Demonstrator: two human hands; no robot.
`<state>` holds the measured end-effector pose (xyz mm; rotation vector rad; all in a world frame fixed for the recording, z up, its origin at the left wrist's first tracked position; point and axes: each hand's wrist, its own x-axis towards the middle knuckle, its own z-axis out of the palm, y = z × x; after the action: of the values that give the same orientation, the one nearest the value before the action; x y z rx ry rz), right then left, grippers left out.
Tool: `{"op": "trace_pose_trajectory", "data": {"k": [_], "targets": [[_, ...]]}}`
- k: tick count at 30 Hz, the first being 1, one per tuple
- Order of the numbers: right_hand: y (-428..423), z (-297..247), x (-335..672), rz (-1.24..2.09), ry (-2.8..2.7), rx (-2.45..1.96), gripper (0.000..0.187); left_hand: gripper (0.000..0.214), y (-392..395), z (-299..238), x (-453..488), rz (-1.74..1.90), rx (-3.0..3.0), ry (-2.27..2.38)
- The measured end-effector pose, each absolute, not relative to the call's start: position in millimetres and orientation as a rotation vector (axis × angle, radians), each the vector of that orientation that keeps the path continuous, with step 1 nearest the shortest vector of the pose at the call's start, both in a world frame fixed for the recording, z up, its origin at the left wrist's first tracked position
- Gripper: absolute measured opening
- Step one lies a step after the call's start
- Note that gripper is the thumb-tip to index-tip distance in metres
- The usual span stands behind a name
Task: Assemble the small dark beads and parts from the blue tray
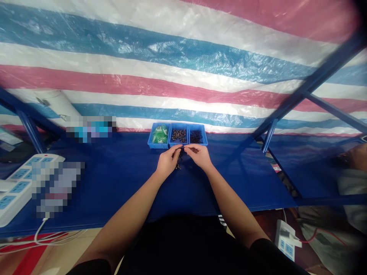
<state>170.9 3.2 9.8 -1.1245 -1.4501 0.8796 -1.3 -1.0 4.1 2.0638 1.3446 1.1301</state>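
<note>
My left hand (168, 160) and my right hand (199, 154) are close together over the blue table, just in front of three small blue bins. Thumb and forefinger are pinched together on each hand; whatever sits between the fingertips is too small to make out. A few small dark and brass-coloured pieces (178, 166) lie on the table beside my left fingers, partly hidden by them. The middle bin (179, 144) holds many small dark pieces with brass-coloured parts. Black small parts (196, 136) fill the right bin, and green-and-clear plastic packets (160, 134) the left one.
A white power strip (17, 183) and a blurred-out flat item (59, 191) with a white cable lie at the left. Blue metal frame bars (286, 99) rise at both sides. Striped plastic sheeting (172, 88) hangs behind. Another power strip (285, 240) is low at the right.
</note>
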Motion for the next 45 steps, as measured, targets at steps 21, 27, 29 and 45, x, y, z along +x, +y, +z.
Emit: {"op": "trace_pose_trajectory", "data": {"k": [21,27,29,45], "targets": [[5,19,196,0.359,-1.755,-1.424,0.025,0.027,-2,9,-4,0.564,2.693,1.077],[4,15,190,0.442,-1.882,-1.360,0.022,0.019,-2,6,0,0.534,2.733,1.106],[3,15,189,0.461,-1.914,-1.339,0.022,0.020,-2,7,0,0.543,2.736,1.098],[-2,22,185,0.516,-2.021,-1.350,0.021,0.026,-1,3,-1,0.615,2.673,1.047]]}}
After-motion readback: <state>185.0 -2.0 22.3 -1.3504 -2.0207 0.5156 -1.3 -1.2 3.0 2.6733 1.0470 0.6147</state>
